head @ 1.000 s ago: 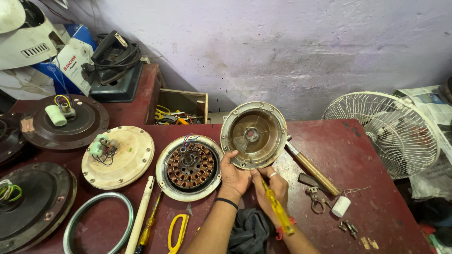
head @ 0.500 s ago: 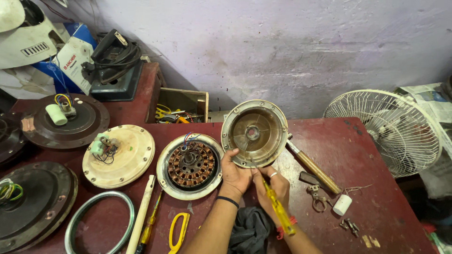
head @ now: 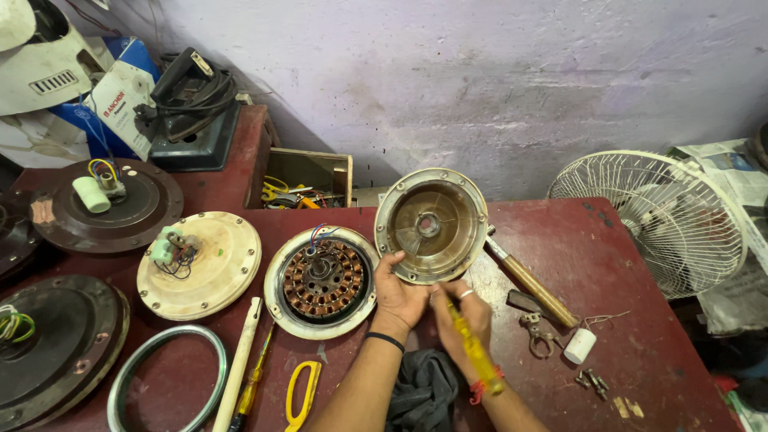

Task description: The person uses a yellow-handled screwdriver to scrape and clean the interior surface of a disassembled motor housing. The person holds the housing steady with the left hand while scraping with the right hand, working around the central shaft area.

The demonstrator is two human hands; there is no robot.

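My left hand (head: pixel 400 298) grips the lower rim of a round metal fan motor cover (head: pixel 430 226), held tilted up on edge over the red table (head: pixel 608 264). My right hand (head: pixel 464 320) holds a yellow-handled screwdriver (head: pixel 474 352), its tip up against the cover's bottom edge. Just left of the hands lies the open motor half with copper windings (head: pixel 324 282).
A wooden-handled hammer (head: pixel 530 282), pliers (head: pixel 534 330), a white capacitor (head: pixel 579 346) and loose screws (head: pixel 590 379) lie to the right. A table fan (head: pixel 656 216) stands far right. Cream (head: pixel 200 264) and dark motor housings (head: pixel 64 344), a metal ring (head: pixel 168 384), scissors (head: pixel 302 390) and a dark cloth (head: pixel 422 392) are left and near.
The cover has been tipped slightly more upright and the screwdriver tip has moved up to its lower rim. The hands have barely shifted otherwise.
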